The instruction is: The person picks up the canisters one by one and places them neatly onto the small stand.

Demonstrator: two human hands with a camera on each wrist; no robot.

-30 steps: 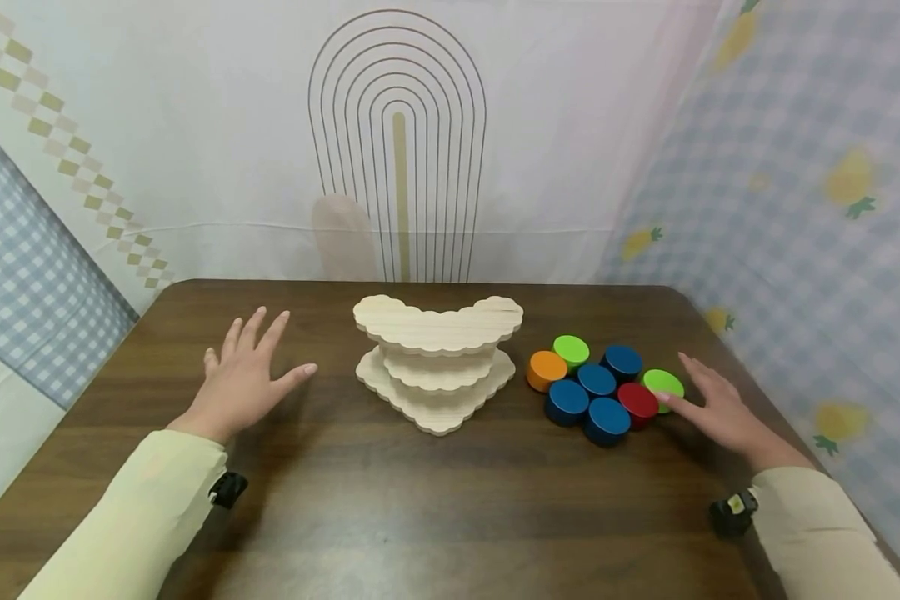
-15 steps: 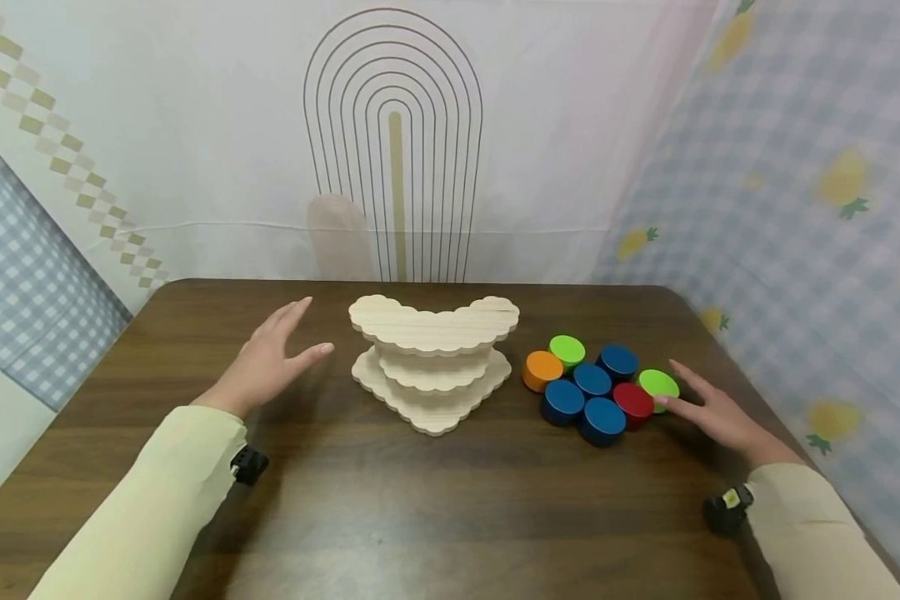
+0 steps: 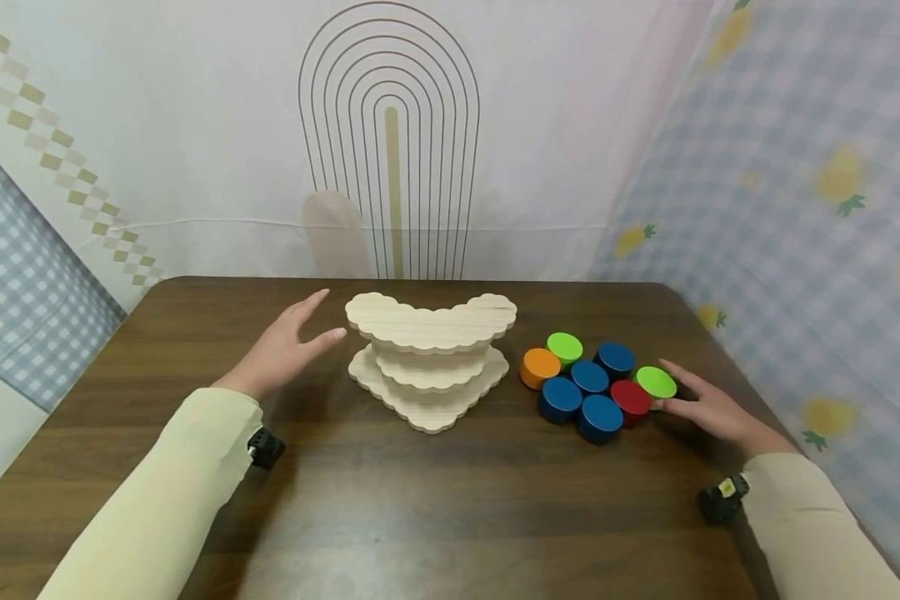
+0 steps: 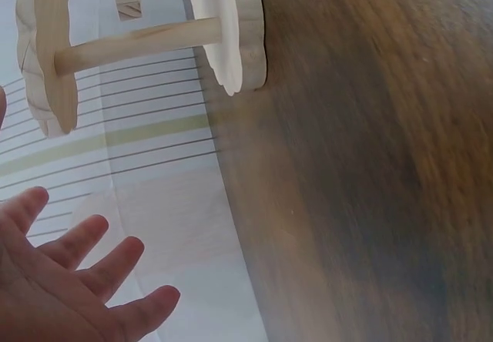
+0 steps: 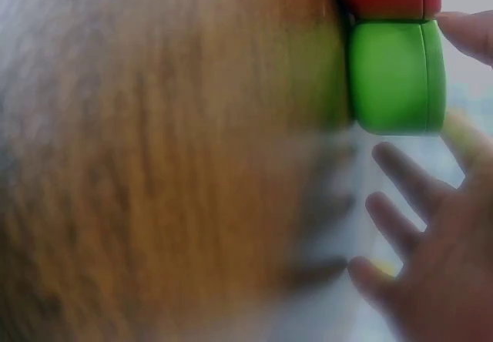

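Observation:
A pale wooden tiered stand with scalloped edges sits mid-table. My left hand hovers beside its left end, fingers extended and thumb apart, holding nothing. The left wrist view shows those spread fingers below the stand's round wooden dowel. At right, my right hand reaches around a bright green cylinder, thumb on the near side and index finger on the far side. In the right wrist view, the thumb and index finger flank this cylinder, which has a seam near its top; the other fingers are spread.
A red cylinder stands against the green one. Several blue cylinders, an orange one and another green one cluster to its left. Patterned cloth hangs behind the brown table.
My left hand has moved right and away from me, toward the stand, its fingers drawing together. My right hand has edged in around the green cylinder. The cylinders keep their arrangement.

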